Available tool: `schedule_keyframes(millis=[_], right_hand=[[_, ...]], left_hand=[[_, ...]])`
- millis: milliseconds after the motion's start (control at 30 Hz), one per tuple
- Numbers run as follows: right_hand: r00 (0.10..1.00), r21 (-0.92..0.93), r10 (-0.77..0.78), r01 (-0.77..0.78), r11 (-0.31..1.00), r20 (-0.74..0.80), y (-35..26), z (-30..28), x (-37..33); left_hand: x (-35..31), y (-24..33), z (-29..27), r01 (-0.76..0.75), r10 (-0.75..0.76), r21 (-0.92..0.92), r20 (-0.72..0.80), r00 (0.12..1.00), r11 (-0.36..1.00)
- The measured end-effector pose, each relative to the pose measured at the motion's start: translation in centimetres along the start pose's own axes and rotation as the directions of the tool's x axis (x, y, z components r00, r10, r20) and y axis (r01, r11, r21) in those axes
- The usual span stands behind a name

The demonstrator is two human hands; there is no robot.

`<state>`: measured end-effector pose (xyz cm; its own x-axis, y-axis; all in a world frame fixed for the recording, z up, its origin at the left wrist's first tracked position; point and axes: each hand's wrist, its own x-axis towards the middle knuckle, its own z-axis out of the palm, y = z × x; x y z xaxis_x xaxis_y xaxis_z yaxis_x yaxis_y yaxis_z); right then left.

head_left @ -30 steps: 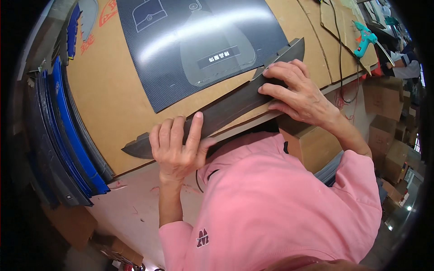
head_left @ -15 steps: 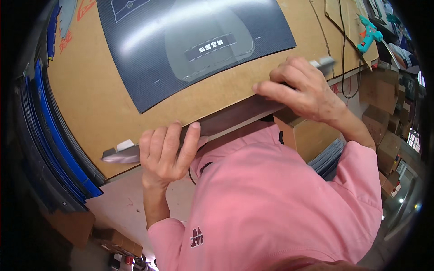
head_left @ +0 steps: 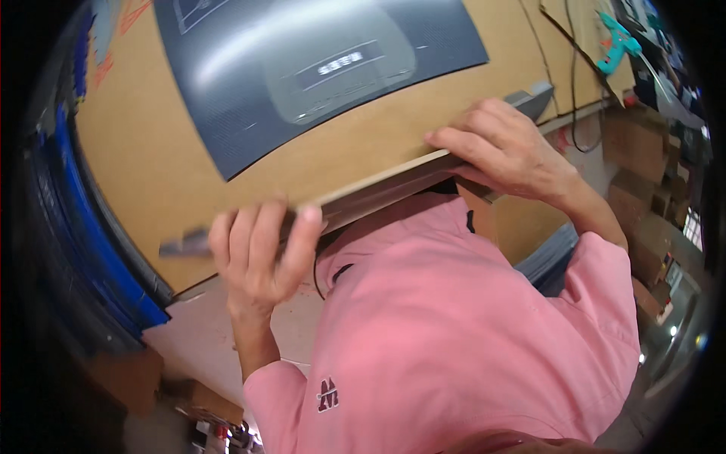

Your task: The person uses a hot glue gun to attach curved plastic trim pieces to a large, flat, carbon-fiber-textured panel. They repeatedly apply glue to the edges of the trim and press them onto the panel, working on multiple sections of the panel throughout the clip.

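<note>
A long dark grey folded strip [head_left: 378, 195] lies along the near edge of the table, with a pale edge showing along its upper side. My left hand [head_left: 261, 253] grips it toward its left end, fingers over the far side and thumb nearer the middle. Toward the other end, my right hand [head_left: 514, 151] is closed round the strip, thumb pointing left. Both ends of the strip stick out past my hands, and the left end is blurred. Just beyond lies a dark printed cardboard sheet [head_left: 227, 113] with a rounded grey panel on it.
Blue and black sheets [head_left: 113, 227] stand stacked at the table's left side. A teal glue gun [head_left: 620, 44] and a black cable [head_left: 572, 76] are at the far right. Cardboard boxes [head_left: 635, 144] are piled beyond the right edge, and grey sheets [head_left: 552, 261] sit below the table.
Both hands still hold the strip; my left hand has shifted slightly left and up. The strip has turned, so its pale edge shows and the white tabs at its ends are out of sight.
</note>
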<state>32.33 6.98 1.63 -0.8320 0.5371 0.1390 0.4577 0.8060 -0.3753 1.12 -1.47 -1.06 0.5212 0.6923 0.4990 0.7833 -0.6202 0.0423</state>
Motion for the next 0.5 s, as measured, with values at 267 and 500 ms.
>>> schedule_keyframes(millis=[267, 500], right_hand=[[0.992, -0.114, 0.124, -0.122, 0.986, 0.008, -0.7, -0.5, -0.5], [0.944, -0.287, 0.328, -0.326, 0.901, -0.043, -0.4, -1.4, -1.9]], left_hand=[[-1.3, -0.9, -1.4, 0.362, -0.355, 0.000, 0.206, 0.912, 0.932], [-1.4, -0.8, -1.1, 0.374, -0.370, -0.020, 0.100, 0.923, 0.927]])
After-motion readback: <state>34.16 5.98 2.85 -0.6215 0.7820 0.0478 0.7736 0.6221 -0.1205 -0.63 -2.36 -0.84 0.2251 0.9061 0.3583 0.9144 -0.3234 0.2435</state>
